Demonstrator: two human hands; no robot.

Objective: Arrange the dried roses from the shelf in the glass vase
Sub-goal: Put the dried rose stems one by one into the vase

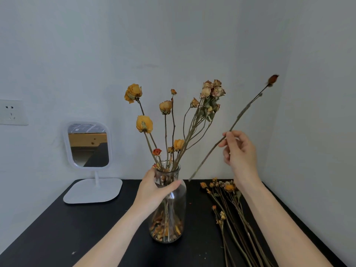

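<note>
A clear glass vase (174, 214) stands on the black shelf top, with several dried yellow and pale roses (173, 120) standing in it and loose petals at its bottom. My left hand (154, 187) grips the vase at its shoulder. Up to the right, my right hand (239, 151) pinches a long thin stem of a single dried red rose (272, 79). That stem slants in the air, its bud high at the right and its lower end hanging just right of the vase neck.
A bunch of several dried roses (231, 207) lies on the black surface (77, 234) right of the vase. A white stand mirror (88, 145) sits at the back left. A wall socket (11, 112) is at the far left. Walls close in behind and at the right.
</note>
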